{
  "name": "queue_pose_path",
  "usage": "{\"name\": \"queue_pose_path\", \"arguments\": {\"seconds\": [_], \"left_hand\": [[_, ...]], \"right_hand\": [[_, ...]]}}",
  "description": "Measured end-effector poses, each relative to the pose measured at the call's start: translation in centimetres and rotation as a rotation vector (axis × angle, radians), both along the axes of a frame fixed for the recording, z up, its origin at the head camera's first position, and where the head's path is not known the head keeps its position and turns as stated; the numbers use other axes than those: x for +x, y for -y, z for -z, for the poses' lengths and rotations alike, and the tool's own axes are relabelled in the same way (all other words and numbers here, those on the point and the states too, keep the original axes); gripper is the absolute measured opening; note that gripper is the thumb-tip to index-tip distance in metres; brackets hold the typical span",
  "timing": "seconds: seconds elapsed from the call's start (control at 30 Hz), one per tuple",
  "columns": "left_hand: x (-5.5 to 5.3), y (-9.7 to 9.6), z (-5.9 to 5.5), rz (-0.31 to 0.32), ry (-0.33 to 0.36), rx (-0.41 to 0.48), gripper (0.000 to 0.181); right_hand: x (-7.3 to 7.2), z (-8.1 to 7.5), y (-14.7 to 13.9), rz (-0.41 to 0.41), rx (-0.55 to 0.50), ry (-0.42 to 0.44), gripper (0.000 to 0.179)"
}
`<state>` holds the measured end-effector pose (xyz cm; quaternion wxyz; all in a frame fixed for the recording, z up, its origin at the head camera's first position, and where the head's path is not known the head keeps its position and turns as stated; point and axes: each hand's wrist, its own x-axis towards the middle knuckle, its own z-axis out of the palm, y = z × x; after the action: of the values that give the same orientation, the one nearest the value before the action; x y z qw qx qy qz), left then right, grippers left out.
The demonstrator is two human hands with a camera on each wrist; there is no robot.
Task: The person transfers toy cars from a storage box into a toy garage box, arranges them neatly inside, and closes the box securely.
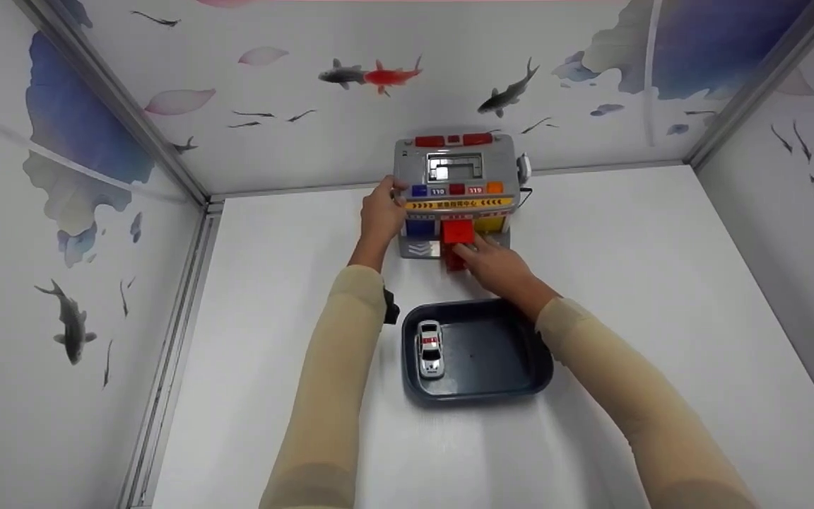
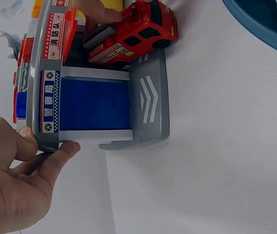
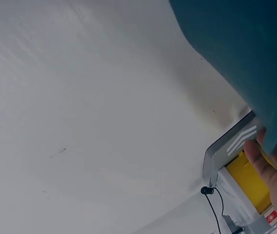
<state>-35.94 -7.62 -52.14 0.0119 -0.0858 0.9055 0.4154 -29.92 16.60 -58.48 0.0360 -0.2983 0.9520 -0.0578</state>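
A grey toy rescue station (image 1: pixel 414 162) stands against the back wall, with blue, red and yellow bay doors. Its blue door (image 2: pixel 94 105) is down; the red door (image 1: pixel 458 231) sticks out, lifted, over the middle bay. My left hand (image 1: pixel 381 215) pinches the station's left edge between thumb and fingers. A red toy fire truck (image 2: pixel 150 31) sits partly in the middle bay, its front outward on the grey ramp. My right hand (image 1: pixel 499 268) holds the truck near its rear; the grip is partly hidden. The yellow door (image 3: pixel 250 183) is beside that hand.
A dark blue tray (image 1: pixel 478 401) lies on the white table in front of the station, under my right forearm. Inside it, at the left, is a white toy police car (image 1: pixel 431 350). Printed walls enclose the table at the back and sides.
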Motion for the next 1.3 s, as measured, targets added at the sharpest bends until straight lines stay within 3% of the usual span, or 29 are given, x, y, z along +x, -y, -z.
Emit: {"name": "queue_pose_path", "arguments": {"seconds": [0.17,0.47,0.63,1.0,1.3], "left_hand": [[-0.1,0.0,0.0,-0.001,-0.003,-0.003,0.029],[-0.1,0.1,0.0,0.01,-0.012,0.005,0.03],[0.0,0.1,-0.1,0.011,-0.008,-0.007,0.03],[0.1,-0.1,0.0,-0.002,0.009,-0.009,0.031],[0.0,0.0,-0.1,0.01,-0.014,-0.011,0.03]], "right_hand": [[0.0,0.0,0.0,0.011,0.015,0.0,0.045],[0.0,0.2,-0.6,-0.054,0.077,-0.058,0.062],[0.0,0.0,-0.6,-0.044,0.09,-0.031,0.064],[-0.4,-0.4,-0.6,-0.016,0.134,0.101,0.073],[-0.8,-0.8,-1.4,-0.05,0.024,0.252,0.08]]}}
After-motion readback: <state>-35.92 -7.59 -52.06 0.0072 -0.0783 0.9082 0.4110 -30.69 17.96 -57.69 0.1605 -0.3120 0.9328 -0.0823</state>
